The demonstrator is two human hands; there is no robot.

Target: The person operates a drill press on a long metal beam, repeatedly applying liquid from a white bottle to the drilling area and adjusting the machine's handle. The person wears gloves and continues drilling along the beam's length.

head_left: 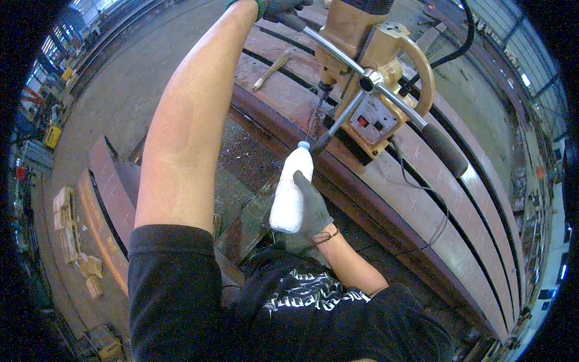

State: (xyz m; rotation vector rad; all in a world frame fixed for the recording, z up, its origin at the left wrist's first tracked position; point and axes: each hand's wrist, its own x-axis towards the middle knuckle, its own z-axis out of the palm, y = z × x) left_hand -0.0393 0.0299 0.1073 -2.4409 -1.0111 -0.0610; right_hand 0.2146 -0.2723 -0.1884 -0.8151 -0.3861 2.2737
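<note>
A tan magnetic drill press stands on a brown steel beam, its chuck and bit pointing down at the metal. At the top edge my left hand, in a dark glove with a green cuff, is closed round the dark grip of a feed handle; the picture edge cuts off part of it. My right hand, in a grey glove, grips a white plastic bottle. The bottle is tilted, its pale blue cap towards the drill bit, and a thin line runs from cap to bit.
Several long curved steel beams lie side by side under the drill. A paintbrush rests on the nearer one. The drill's black cable loops over the beams. More steel pieces and wooden blocks lie on the left floor.
</note>
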